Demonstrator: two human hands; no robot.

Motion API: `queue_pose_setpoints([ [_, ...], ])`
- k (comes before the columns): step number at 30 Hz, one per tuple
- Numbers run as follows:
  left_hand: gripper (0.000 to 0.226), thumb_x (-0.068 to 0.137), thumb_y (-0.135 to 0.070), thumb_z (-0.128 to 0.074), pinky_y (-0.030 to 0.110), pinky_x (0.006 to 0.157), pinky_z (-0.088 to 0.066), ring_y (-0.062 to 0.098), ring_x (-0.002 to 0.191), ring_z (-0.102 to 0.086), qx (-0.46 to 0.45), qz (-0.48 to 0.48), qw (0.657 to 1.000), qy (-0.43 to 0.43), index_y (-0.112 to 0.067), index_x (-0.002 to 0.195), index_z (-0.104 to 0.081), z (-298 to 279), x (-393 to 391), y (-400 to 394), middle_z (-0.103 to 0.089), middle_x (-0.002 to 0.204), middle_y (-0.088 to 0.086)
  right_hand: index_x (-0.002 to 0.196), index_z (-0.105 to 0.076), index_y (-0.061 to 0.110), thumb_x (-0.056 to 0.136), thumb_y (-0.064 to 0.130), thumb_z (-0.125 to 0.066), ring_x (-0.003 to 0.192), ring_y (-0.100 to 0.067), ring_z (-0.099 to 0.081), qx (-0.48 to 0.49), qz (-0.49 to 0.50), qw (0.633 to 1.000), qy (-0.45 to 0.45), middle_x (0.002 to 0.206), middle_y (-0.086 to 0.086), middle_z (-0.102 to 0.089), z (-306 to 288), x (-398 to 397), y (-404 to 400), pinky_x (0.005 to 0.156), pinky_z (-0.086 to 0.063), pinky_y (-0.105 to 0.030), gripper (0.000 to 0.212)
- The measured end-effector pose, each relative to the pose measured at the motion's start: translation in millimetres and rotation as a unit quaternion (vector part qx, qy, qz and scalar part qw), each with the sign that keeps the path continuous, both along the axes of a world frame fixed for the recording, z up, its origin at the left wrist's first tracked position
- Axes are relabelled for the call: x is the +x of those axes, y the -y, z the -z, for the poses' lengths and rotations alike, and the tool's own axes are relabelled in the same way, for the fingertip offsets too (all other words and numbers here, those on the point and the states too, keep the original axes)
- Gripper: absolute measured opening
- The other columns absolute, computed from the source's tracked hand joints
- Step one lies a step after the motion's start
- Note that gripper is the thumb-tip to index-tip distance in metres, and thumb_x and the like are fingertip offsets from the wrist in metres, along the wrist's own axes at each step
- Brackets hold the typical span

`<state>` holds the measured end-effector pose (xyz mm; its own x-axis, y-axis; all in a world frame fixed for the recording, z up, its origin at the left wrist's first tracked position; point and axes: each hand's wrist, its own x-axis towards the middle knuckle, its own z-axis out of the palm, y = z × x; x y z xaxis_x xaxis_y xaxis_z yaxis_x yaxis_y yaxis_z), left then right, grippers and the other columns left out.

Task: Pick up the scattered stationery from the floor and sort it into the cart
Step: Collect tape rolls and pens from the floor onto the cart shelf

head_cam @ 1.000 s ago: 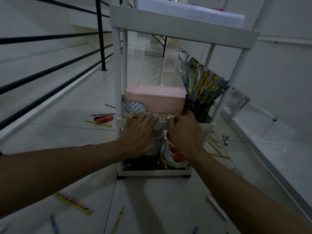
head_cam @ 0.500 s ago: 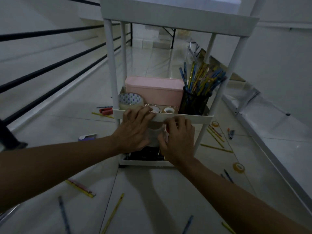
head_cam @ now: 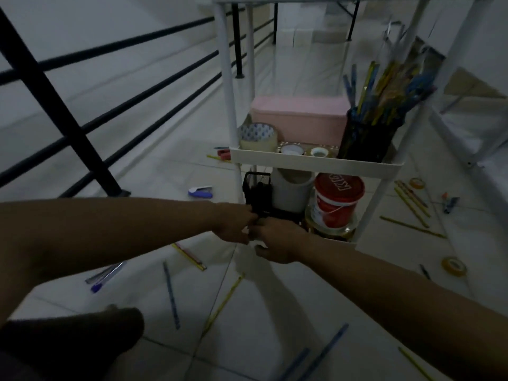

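**Operator:** Report the position of both hands.

**Inspector:** The left hand (head_cam: pixel 238 226) and right hand (head_cam: pixel 275 243) meet at the front left corner of the cart's bottom shelf (head_cam: pixel 334 239), just below the black mesh holder (head_cam: pixel 257 193). The fingers of both are curled, knuckles toward the camera. The grip state cannot be confirmed: something pale shows between the hands, but the picture is too dark and blurred to tell whether it is the shelf rim or a held item.

**Operator:** Where is the stationery?

**Inspector:** Part is already sorted. The middle shelf (head_cam: pixel 316 162) carries a large tape roll (head_cam: pixel 257 136), a pink box (head_cam: pixel 298 121) and a black cup of pencils (head_cam: pixel 368 136). The bottom shelf holds the mesh holder, a white container (head_cam: pixel 292 189) and a red-lidded tub (head_cam: pixel 336 202). Much is left on the floor (head_cam: pixel 261 312): a blue stapler (head_cam: pixel 200 192) left of the cart, a yellow ruler (head_cam: pixel 189 257), a blue pen (head_cam: pixel 107 279), blue and yellow pencils near the camera, further pencils (head_cam: pixel 411 202) and two small tape rolls (head_cam: pixel 453 266) on the right.

**Operator:** Which step is in hand?

**Inspector:** Judged from the hand position, the person is handling or adjusting the cart at its base, not collecting. The task is well short of complete.

**Operator:** What does the next move call for?

**Inspector:** Free the hands from the cart, reach for the nearest floor item, probably the ruler, and pinch it off the flat tile. Thin pencils need a fingertip pinch or a roll to lift an edge.
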<state>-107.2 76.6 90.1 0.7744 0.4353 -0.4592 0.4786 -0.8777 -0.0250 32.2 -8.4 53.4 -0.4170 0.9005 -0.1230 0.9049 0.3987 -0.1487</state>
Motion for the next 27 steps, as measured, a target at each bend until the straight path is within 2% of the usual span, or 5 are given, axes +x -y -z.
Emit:
queue_pose_setpoints([
  [7,0.044,0.091,-0.039,-0.058,0.035,0.089,-0.042,0.027,0.114,-0.049,0.031,0.046,0.988,-0.147,-0.017,0.128,-0.046,31,-96,-99,-0.042,0.129,0.009,0.129,-0.046,0.017,0.093,0.032,-0.053,0.108,-0.031,-0.055,-0.042,0.03,0.998,-0.036,0.126,-0.01,-0.05,38,-86,-69,0.082,-0.045,-0.036,0.04],
  [13,0.056,0.089,-0.043,-0.059,0.039,0.093,-0.043,0.03,0.118,-0.046,0.134,0.032,0.988,-0.075,-0.019,0.135,-0.039,31,-130,-215,-0.037,0.137,0.011,0.138,-0.038,0.012,0.093,0.034,-0.053,0.119,-0.032,-0.046,-0.013,0.117,0.99,-0.072,0.138,-0.013,-0.04,72,-143,-158,0.092,-0.046,-0.042,0.052],
  [17,0.057,0.09,-0.042,-0.057,0.045,0.1,-0.039,0.032,0.125,-0.042,0.15,-0.015,0.989,-0.005,-0.017,0.137,-0.038,46,-108,-279,-0.035,0.141,0.013,0.139,-0.041,0.011,0.092,0.036,-0.054,0.125,-0.029,-0.044,0.023,0.304,0.932,-0.194,0.143,-0.011,-0.038,107,-149,-205,0.1,-0.043,-0.04,0.055],
  [21,0.06,0.09,-0.043,-0.055,0.05,0.104,-0.034,0.034,0.129,-0.039,0.094,-0.102,0.986,0.097,-0.016,0.14,-0.035,74,-85,-322,-0.032,0.147,0.013,0.139,-0.042,0.011,0.094,0.031,-0.052,0.124,-0.025,-0.046,0.04,0.48,0.835,-0.266,0.143,-0.007,-0.04,131,-135,-242,0.1,-0.043,-0.035,0.05],
  [27,0.068,0.091,-0.045,-0.05,0.051,0.108,-0.029,0.033,0.136,-0.031,0.075,-0.131,0.979,0.137,-0.019,0.148,-0.023,146,-84,-366,-0.02,0.155,0.011,0.144,-0.035,0.015,0.093,0.028,-0.051,0.14,-0.023,-0.028,0.108,0.526,0.812,-0.23,0.153,-0.007,-0.029,144,-121,-303,0.111,-0.032,-0.039,0.055],
])
